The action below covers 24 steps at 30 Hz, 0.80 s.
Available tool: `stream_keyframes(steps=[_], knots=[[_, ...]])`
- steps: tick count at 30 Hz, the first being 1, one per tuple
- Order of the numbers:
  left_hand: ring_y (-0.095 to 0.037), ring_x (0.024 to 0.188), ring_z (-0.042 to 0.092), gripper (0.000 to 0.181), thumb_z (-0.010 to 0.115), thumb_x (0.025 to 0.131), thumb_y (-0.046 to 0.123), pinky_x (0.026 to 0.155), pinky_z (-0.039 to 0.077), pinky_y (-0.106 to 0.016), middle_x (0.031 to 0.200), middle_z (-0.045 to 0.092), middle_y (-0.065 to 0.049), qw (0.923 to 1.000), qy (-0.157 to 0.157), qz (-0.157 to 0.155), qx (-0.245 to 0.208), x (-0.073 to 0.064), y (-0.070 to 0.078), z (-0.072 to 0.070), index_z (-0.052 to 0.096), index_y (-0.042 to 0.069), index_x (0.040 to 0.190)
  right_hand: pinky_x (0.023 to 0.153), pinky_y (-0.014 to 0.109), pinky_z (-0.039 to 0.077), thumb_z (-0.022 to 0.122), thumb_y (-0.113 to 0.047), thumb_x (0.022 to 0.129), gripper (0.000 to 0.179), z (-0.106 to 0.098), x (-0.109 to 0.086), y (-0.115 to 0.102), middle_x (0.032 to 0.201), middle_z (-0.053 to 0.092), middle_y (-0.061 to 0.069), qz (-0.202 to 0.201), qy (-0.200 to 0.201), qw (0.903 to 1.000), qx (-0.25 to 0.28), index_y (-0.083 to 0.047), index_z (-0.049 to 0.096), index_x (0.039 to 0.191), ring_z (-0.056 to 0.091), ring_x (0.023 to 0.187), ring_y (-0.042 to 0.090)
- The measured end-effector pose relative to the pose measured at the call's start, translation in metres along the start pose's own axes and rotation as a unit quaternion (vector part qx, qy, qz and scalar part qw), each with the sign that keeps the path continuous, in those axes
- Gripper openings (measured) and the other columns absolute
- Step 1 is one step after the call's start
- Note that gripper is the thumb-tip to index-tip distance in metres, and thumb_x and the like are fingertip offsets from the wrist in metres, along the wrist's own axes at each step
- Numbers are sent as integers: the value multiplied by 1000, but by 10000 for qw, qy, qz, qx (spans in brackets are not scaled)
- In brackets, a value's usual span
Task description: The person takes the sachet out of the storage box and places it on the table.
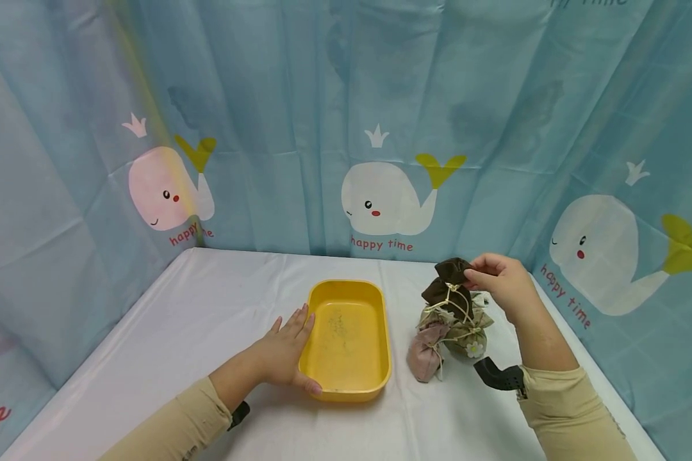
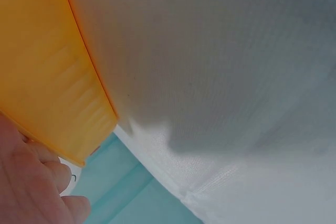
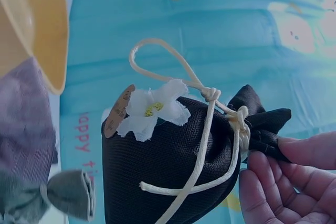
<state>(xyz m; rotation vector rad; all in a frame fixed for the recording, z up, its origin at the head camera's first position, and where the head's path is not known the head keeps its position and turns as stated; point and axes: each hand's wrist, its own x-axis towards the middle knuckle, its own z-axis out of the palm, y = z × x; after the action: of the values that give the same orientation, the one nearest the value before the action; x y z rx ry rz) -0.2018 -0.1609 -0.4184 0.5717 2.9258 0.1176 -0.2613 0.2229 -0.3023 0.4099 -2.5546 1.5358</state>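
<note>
My right hand (image 1: 502, 282) pinches the gathered neck of a dark brown drawstring pouch (image 3: 168, 156), which has a cream cord and a white fabric flower (image 3: 153, 109). In the head view this pouch overlaps a small cluster of other pouches: a pink one (image 1: 425, 354) and an olive-green one (image 1: 467, 336) with a white flower. My left hand (image 1: 285, 352) rests along the left rim of a yellow rectangular tray (image 1: 346, 390), fingers straight and thumb near the front corner. Nothing lies inside the tray.
A white cloth (image 1: 207, 320) covers the table. Blue curtains (image 1: 277, 128) printed with whales enclose the back and both sides. The pouch cluster sits right of the tray, a short gap between them. A black wrist camera mount (image 1: 498, 374) hangs by the right sleeve.
</note>
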Motion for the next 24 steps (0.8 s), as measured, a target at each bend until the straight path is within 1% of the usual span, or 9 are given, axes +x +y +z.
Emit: stream_keyframes(steps=[4,7,16,20,24], knots=[[-28,140,2,141,46,43,91,109,8,-52,152,-5,-15,10000,20,-11,-17,0,0,0,6,3,147,68,22,51,59,-10,89,22,-8,-7,4,75,63,-9,-79,42,9999,62,12,56,94,63,69,8],[-28,140,2,141,45,43,91,109,8,-52,152,-5,-14,10000,21,-13,-25,0,0,0,6,3,147,67,20,51,59,-9,89,22,-14,-13,7,74,63,-11,-65,81,9999,51,13,55,94,64,68,7],[-28,140,2,141,44,44,92,109,8,-52,152,-5,-14,10000,7,9,39,0,0,1,6,3,147,65,21,52,59,-7,89,20,-25,-31,16,74,62,-8,-25,64,10000,-44,13,55,91,64,67,9],[-28,140,2,140,45,45,91,109,9,-52,152,-5,-15,10000,8,33,42,0,0,0,6,3,147,65,22,52,59,-9,89,21,-26,-38,23,73,62,-6,124,23,9998,-120,12,56,91,63,67,10],[-28,140,3,140,45,45,91,108,9,-53,152,-5,-15,10000,22,65,65,0,0,-1,6,3,147,66,23,52,59,-12,89,23,-26,-42,33,76,64,-2,437,-25,9988,-207,11,57,93,63,68,11]])
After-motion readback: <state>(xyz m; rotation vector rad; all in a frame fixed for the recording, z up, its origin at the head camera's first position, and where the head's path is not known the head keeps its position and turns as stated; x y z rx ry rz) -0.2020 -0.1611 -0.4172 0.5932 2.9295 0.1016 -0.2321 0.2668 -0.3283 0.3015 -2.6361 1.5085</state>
